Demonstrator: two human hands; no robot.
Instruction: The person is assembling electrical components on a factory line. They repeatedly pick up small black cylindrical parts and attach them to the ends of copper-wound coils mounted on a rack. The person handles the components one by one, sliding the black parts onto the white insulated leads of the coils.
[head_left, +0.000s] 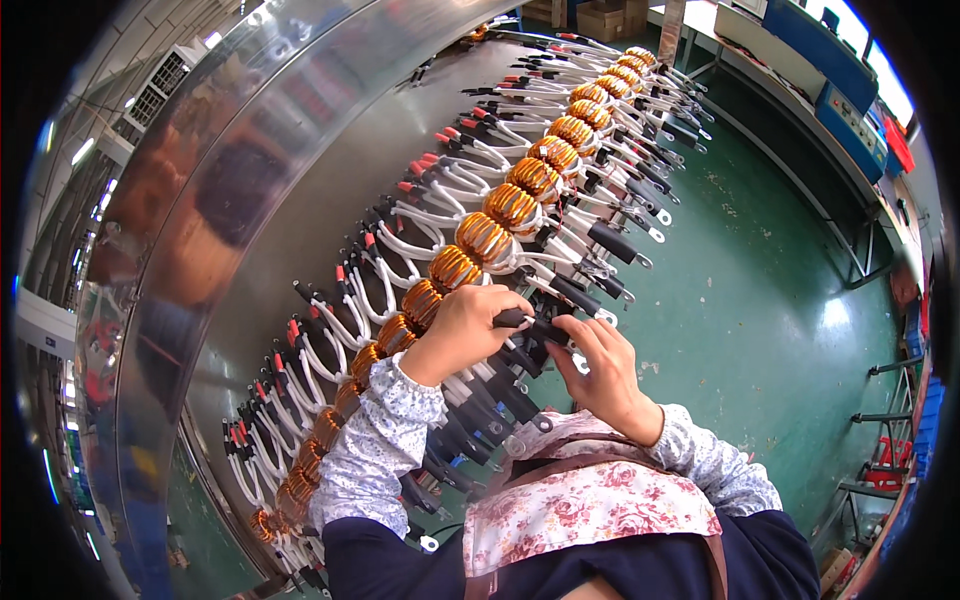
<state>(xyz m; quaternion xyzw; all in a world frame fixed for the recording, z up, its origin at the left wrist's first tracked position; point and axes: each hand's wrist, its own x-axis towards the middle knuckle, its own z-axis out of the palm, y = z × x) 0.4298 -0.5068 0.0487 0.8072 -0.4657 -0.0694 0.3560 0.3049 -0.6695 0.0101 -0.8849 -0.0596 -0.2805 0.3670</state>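
Hands meet mid-row: our left hand (468, 325) wraps over a black-sleeved lead (520, 320) of one copper coil (422, 303), while our right hand (598, 365) pinches its ring terminal (580, 362) at the bench's near edge, so we judge we're dressing this lead. Next, we reckon, comes a steady pull along the sleeve without disturbing neighbouring coils. Our left fingers hide the sleeve's start, and the coils under our sleeve (375, 455) are cut off.
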